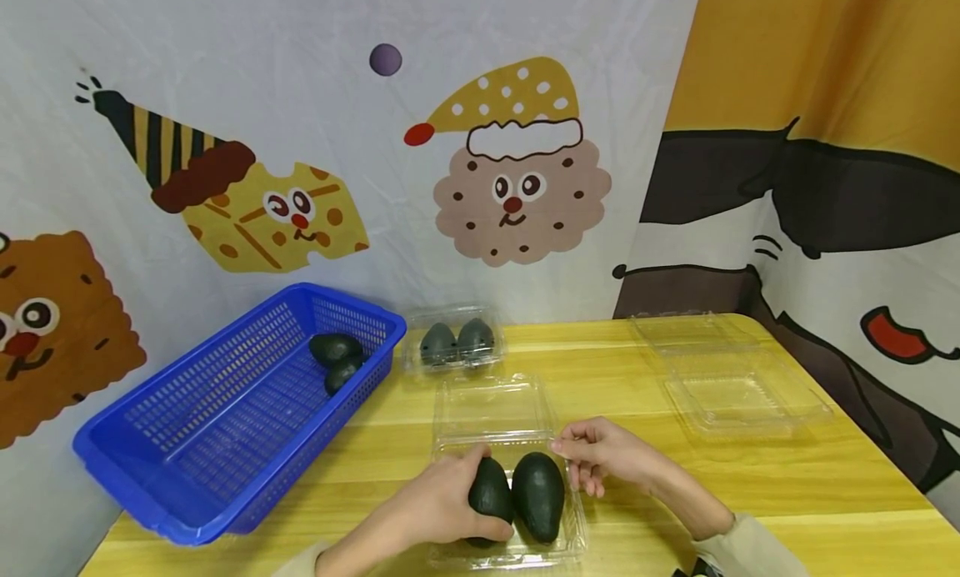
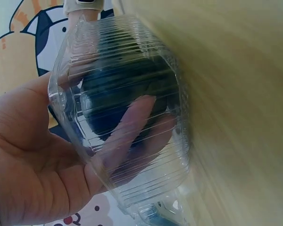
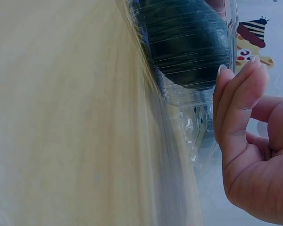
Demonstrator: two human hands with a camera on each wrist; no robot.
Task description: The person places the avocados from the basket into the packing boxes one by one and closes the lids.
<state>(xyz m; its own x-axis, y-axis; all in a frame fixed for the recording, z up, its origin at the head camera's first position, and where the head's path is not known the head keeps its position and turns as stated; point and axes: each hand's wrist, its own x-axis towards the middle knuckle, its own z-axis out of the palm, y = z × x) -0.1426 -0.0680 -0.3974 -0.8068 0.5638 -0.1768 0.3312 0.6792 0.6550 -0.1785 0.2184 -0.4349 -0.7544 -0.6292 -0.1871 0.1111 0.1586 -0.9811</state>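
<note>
An unlidded clear plastic clamshell box (image 1: pixel 506 554) lies near the table's front edge, its lid (image 1: pixel 491 406) folded back away from me. Inside, two dark green avocados sit side by side. My left hand (image 1: pixel 442 498) grips the left avocado (image 1: pixel 491 494), thumb on the near end and fingers at the far end. Through the ribbed box wall, the left wrist view shows the fingers of my left hand (image 2: pixel 42 155) beside that avocado (image 2: pixel 118 94). At the right rim near the hinge, my right hand (image 1: pixel 603 454) pinches the box edge. The right avocado (image 1: pixel 538 498) lies beside it, untouched.
A blue plastic basket (image 1: pixel 225 444) at the left holds two avocados (image 1: pixel 336 349). Behind the box stands another clear clamshell (image 1: pixel 453 343) containing two avocados. Clear plastic containers (image 1: pixel 738 393) lie at the right of the wooden table (image 1: pixel 607 360), and a printed curtain hangs behind.
</note>
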